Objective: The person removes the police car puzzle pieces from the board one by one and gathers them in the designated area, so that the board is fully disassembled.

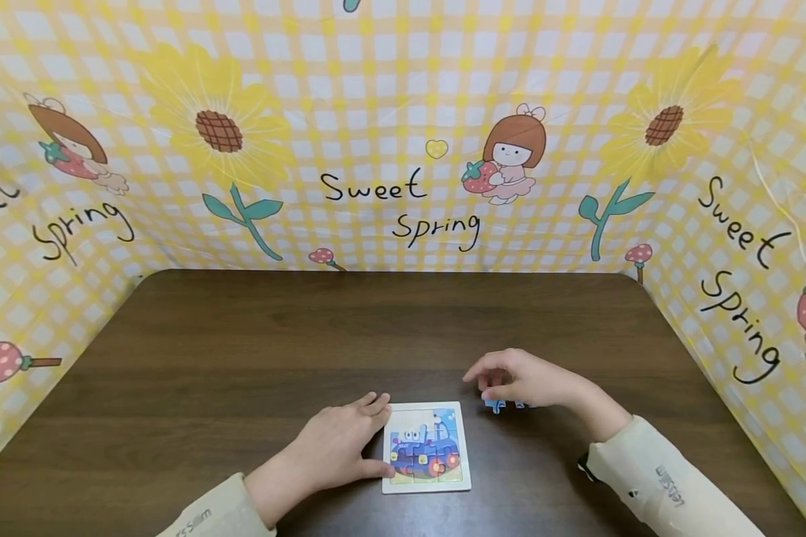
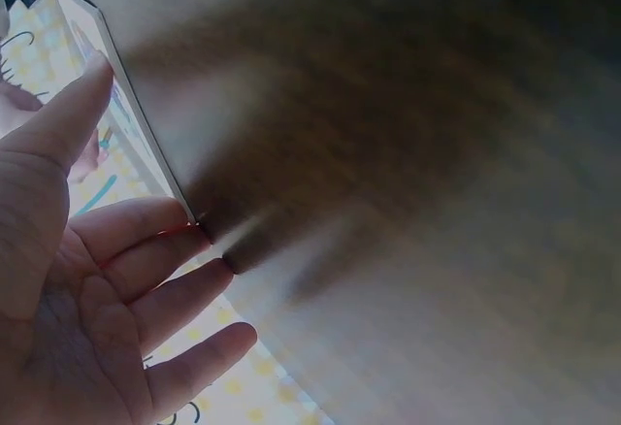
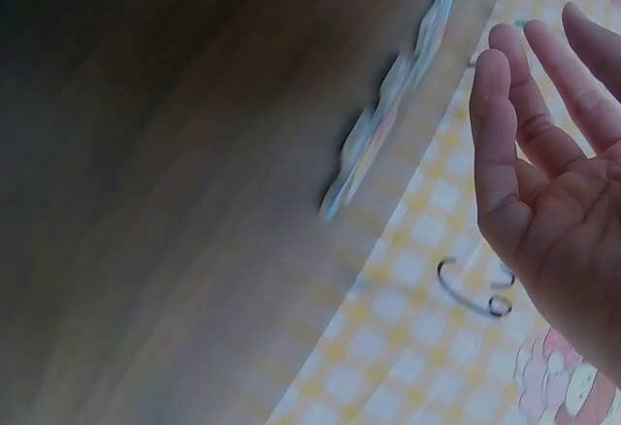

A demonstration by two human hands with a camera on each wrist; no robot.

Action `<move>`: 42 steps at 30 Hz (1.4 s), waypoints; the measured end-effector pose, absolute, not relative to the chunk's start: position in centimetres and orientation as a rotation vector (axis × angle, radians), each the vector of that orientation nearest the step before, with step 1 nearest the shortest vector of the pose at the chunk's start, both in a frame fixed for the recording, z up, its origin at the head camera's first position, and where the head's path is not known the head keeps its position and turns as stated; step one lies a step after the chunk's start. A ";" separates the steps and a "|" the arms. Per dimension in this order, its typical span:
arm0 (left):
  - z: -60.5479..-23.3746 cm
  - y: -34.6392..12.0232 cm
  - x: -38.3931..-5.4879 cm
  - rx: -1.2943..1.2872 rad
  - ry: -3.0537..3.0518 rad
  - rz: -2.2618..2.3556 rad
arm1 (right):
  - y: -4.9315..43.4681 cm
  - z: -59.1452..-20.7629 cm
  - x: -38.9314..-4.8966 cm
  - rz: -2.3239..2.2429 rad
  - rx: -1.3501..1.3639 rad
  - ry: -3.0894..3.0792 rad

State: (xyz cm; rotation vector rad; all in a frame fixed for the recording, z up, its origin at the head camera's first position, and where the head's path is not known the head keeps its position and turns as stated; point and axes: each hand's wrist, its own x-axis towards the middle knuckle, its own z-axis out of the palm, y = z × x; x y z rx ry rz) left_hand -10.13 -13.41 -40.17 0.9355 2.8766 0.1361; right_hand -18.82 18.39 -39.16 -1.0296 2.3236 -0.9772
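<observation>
A square jigsaw puzzle in a pale-framed tray (image 1: 426, 486) lies on the table, its pieces (image 1: 425, 451) showing a blue cartoon vehicle with red and yellow wheels. Pale bare backing shows at the tray's upper left. My left hand (image 1: 329, 447) rests at the tray's left side, thumb on the lower-left rim, the other fingers spread by the upper-left corner. To the right of the tray, my right hand (image 1: 527, 378) hovers over loose blue puzzle pieces (image 1: 494, 405), which it partly hides. In the right wrist view those pieces (image 3: 388, 105) lie apart from its loosely bent fingers.
The dark wooden table (image 1: 295, 328) extends behind and to both sides of the hands. Yellow checked cloth (image 1: 376, 89) with printed flowers and lettering stands around its back and sides.
</observation>
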 end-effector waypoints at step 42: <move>-40.0 -13.2 -9.8 0.996 2.885 -0.030 | 11.8 -40.2 -16.3 -0.623 -1.124 2.324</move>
